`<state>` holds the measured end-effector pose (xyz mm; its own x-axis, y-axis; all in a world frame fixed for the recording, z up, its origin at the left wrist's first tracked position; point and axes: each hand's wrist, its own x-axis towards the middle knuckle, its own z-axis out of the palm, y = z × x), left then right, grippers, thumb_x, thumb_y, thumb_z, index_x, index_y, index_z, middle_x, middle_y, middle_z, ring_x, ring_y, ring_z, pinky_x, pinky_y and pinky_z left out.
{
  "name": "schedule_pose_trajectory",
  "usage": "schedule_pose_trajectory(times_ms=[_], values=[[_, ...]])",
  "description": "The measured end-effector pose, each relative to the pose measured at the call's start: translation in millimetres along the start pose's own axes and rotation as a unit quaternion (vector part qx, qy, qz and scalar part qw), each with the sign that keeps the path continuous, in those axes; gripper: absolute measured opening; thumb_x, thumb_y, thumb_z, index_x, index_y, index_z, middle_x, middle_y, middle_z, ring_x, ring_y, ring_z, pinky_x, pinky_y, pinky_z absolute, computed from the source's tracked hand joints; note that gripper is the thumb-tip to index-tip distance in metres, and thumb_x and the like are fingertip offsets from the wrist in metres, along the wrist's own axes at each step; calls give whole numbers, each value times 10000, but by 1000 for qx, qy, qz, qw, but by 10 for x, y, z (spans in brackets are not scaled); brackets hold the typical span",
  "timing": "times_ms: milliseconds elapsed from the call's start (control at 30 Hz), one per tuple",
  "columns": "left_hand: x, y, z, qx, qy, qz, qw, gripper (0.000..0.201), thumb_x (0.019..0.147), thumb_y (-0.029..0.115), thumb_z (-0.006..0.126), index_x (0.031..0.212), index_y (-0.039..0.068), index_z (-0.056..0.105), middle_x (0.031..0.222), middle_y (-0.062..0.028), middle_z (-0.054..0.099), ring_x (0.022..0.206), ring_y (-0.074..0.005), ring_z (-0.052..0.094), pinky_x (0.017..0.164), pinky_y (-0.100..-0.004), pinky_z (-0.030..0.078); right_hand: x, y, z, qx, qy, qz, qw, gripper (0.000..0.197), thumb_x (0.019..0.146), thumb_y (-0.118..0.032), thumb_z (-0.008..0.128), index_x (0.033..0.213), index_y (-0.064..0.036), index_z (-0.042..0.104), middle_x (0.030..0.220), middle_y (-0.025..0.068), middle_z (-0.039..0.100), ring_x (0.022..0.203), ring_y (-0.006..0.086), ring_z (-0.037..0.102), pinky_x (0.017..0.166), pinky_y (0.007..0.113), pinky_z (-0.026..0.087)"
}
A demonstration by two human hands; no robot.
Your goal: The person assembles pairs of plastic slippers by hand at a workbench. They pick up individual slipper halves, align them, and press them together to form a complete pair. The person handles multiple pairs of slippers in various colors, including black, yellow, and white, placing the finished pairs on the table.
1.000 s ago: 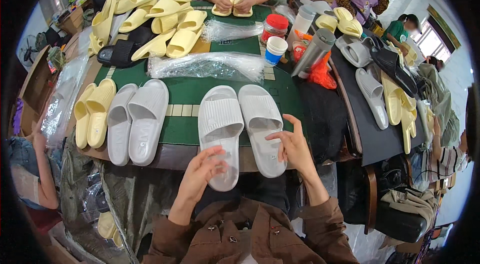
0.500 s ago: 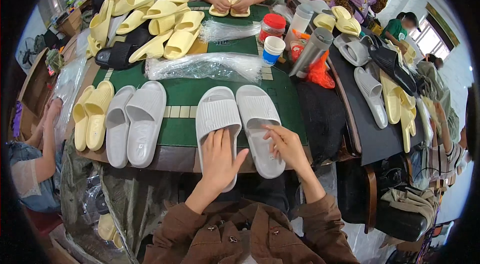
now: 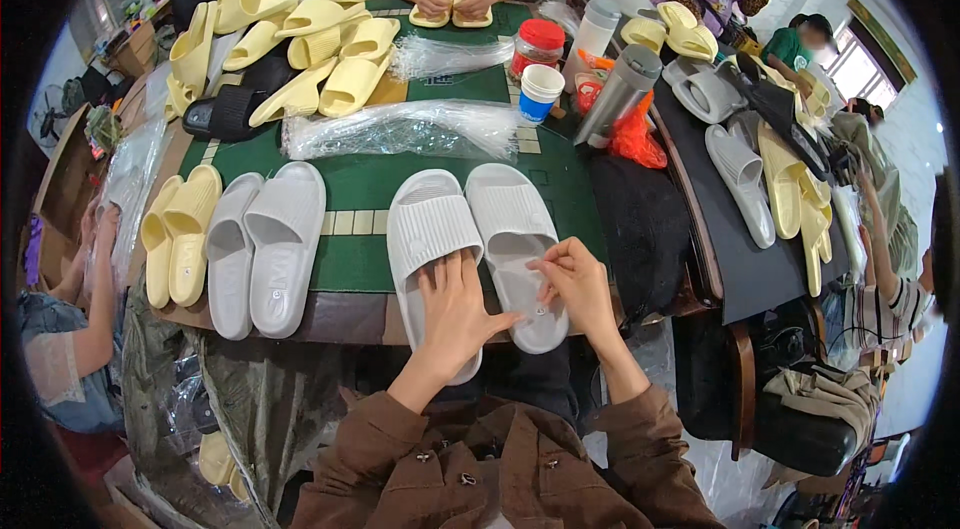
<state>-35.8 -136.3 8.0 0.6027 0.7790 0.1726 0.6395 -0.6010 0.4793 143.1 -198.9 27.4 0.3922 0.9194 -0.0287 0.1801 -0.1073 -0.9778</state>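
Observation:
A pair of light grey slide slippers lies before me at the table's edge. My left hand (image 3: pixel 456 314) lies flat on the footbed of the left slipper (image 3: pixel 432 216). Its fingertips reach under the ribbed strap, and the spread thumb points at the other slipper. Over the footbed of the right slipper (image 3: pixel 508 216), my right hand (image 3: pixel 580 286) is closed in a pinch, with fingertips close to the surface. Whatever may be between those fingers is too small to make out. To the left stand another grey pair (image 3: pixel 282 259) and a yellow pair (image 3: pixel 193 239).
A pile of yellow slippers (image 3: pixel 285 44) fills the far left. Clear plastic bags (image 3: pixel 400 132) lie across the green mat, near a blue-white cup (image 3: pixel 540 92), a red-lidded jar (image 3: pixel 537 47) and a steel bottle (image 3: pixel 622 94). Across the table, a person's hands (image 3: pixel 455 4) hold small yellow slippers.
My right hand has drawn its fingers together and shifted slightly right. My left thumb now reaches to the right slipper's edge. At the far left, a yellow slipper now shows raised above the pile.

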Motion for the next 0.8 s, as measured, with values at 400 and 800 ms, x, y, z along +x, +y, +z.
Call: schedule_pose_trajectory(times_ms=[400, 800], values=[[-22, -95, 104, -33, 21, 14, 999, 1108, 660, 576, 738, 1382, -121, 269, 1449, -277, 268, 1371, -424, 202, 1100, -603, 99, 22, 112, -53, 73, 17, 9, 997, 171, 939, -58, 546, 1026, 56, 639, 948, 94, 675, 800, 133, 672, 672, 244, 546], [-28, 30, 17, -38, -32, 8, 999, 1064, 642, 445, 782, 1380, -113, 256, 1448, -276, 261, 1368, -412, 206, 1112, -584, 73, 164, 259, 292, 41, -63, 15, 997, 386, 936, -123, 553, 1289, 28, 511, 1093, 99, 632, 891, 143, 618, 726, 276, 529]])
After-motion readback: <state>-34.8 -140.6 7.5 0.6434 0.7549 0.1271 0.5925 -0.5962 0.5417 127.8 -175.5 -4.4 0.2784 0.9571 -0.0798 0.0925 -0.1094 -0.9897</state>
